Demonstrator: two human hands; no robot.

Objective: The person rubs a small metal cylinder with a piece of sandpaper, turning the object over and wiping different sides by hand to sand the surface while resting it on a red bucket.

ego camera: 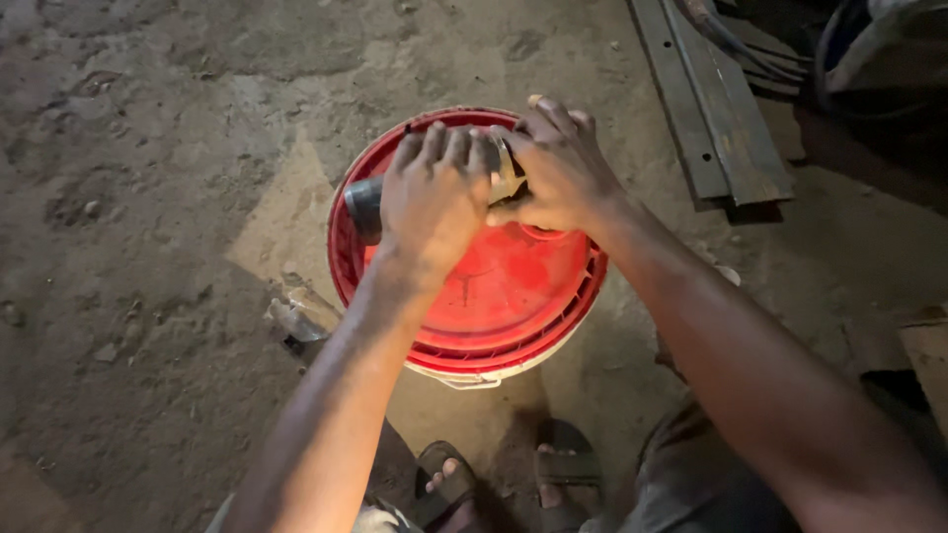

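A white bucket with a red lid (494, 296) stands on the dirt floor in front of me. On top of the lid, my left hand (432, 192) is wrapped over a dark grey cylindrical part (363, 207) whose end sticks out to the left. My right hand (563, 168) grips the other end of the same part, where something pale (506, 183) shows between the fingers. Most of the part is hidden under both hands.
Flat metal bars (711, 109) lie on the ground at the upper right, with dark cables beyond them. A crumpled clear plastic bottle (301, 314) lies left of the bucket. My sandalled feet (504, 479) rest below the bucket. A board edge (928, 350) shows at far right.
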